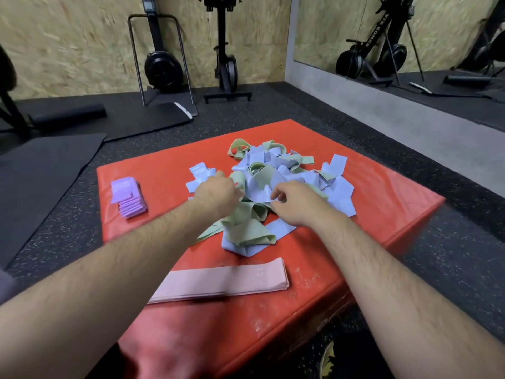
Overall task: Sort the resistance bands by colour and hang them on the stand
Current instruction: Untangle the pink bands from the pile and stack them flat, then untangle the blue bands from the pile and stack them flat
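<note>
On my feed, both arms reach across a red pad (369, 203) on the gym floor (246, 110), into a tangled heap of blue and green resistance bands (281, 166) at its middle. The left hand (216, 191) is sunk knuckles-up into the heap's left edge. Its fingers are buried among the bands, so I cannot tell whether it grips anything. The right hand (297, 203) is curled, thumb and forefinger pinching the near edge of a blue band (259, 191) that lies atop the heap.

Two colours are already sorted. A stack of folded purple bands (128, 196) sits near the pad's left edge, well apart from the heap. A flat stack of pink bands (218, 283) lies on the near side, below the left forearm.

Beyond the pad, black exercise machines (164, 67) stand against a chipboard wall (68, 36). A mirror (410, 31) runs along the right.
</note>
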The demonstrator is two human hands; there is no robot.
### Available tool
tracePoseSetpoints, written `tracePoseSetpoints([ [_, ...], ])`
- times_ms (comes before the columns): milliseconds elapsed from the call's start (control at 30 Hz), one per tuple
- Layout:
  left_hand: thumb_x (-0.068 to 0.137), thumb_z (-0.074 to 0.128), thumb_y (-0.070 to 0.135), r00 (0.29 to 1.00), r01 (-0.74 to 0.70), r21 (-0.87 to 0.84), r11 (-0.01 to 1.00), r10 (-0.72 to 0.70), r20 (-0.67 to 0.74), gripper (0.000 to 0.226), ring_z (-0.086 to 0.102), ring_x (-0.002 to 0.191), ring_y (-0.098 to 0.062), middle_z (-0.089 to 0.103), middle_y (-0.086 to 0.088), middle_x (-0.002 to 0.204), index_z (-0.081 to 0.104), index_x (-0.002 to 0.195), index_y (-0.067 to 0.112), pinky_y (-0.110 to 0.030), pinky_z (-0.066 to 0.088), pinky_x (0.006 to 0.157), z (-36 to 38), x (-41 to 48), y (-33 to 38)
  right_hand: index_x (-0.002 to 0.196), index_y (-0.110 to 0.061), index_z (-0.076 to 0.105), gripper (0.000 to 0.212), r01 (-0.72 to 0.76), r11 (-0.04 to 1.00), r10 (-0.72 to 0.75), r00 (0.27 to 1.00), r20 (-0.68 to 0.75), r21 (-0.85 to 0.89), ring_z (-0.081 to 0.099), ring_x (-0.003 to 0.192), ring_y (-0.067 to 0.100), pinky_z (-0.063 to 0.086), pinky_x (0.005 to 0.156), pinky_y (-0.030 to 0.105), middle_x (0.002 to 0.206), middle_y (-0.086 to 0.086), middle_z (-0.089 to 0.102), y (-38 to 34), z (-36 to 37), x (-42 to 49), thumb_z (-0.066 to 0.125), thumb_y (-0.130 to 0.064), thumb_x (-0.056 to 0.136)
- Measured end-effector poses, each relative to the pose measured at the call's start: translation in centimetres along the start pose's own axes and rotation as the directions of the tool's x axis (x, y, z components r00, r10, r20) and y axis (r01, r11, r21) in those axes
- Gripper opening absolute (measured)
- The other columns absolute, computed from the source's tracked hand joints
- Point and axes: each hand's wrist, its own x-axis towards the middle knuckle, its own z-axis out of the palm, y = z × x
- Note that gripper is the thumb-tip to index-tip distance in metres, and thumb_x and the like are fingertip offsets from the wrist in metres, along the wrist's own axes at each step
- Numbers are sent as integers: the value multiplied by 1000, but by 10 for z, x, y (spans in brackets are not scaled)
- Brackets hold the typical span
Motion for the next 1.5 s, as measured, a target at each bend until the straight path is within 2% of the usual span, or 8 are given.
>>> tracePoseSetpoints([
  [100,101,47,32,989,-72,-42,996,66,-129,32,56,100,-37,51,-16,125,58,115,6,-37,35,68,5,-35,-2,98,-24,70,14,16,1000,-15,992,122,0,64,94,14,52,80,30,95,-11,69,-10,0,-14,60,-29,89],
  [233,96,59,34,936,-348,-289,892,311,-167,29,57,107,-29,59,-7,115,66,114,12,-36,45,84,22,-82,-7,102,-28,69,20,68,991,-36,965,261,-114,65,97,14,53,86,32,104,-10,70,-22,3,-34,66,-41,88],
  [367,83,49,64,891,-444,-372,815,446,-84,62,59,108,-24,62,-4,115,65,122,19,-35,47,93,39,-123,-6,110,-24,69,29,92,972,-14,942,336,-218,61,95,14,48,82,28,108,-5,69,-24,9,-58,68,-42,88],
  [467,74,55,71,881,-434,-340,835,472,35,79,54,120,-22,56,-5,130,54,138,23,-38,43,102,45,-134,-1,109,-19,68,32,31,974,52,933,355,-223,66,94,21,52,84,31,106,0,70,-14,14,-73,73,-40,86],
  [667,82,74,50,877,-390,-282,877,447,177,67,47,127,-25,51,-3,136,49,141,32,-39,39,106,61,-138,-15,97,-2,72,40,-183,981,192,879,436,-63,68,66,18,57,65,34,82,9,71,7,27,-86,75,-39,83],
  [833,85,75,39,877,-398,-390,830,470,105,64,46,126,-26,54,-10,130,52,142,19,-29,32,107,68,-140,-19,100,-3,72,32,-336,934,249,855,455,121,66,72,13,50,55,24,87,6,67,3,33,-88,78,-29,83],
  [1267,87,74,37,878,-420,-401,814,476,46,57,47,124,-24,57,-7,128,55,139,21,-35,36,106,79,-141,-23,74,-20,50,23,-565,789,368,750,550,242,32,44,9,29,47,22,45,-7,40,-13,43,-87,69,-25,85],
  [1500,86,72,45,885,-401,-422,813,463,50,61,46,126,-22,55,0,135,51,141,30,-39,37,109,81,-143,-22,95,-8,65,17,-578,744,343,761,551,335,62,76,19,58,78,32,84,6,64,2,32,-83,76,-11,82],
])
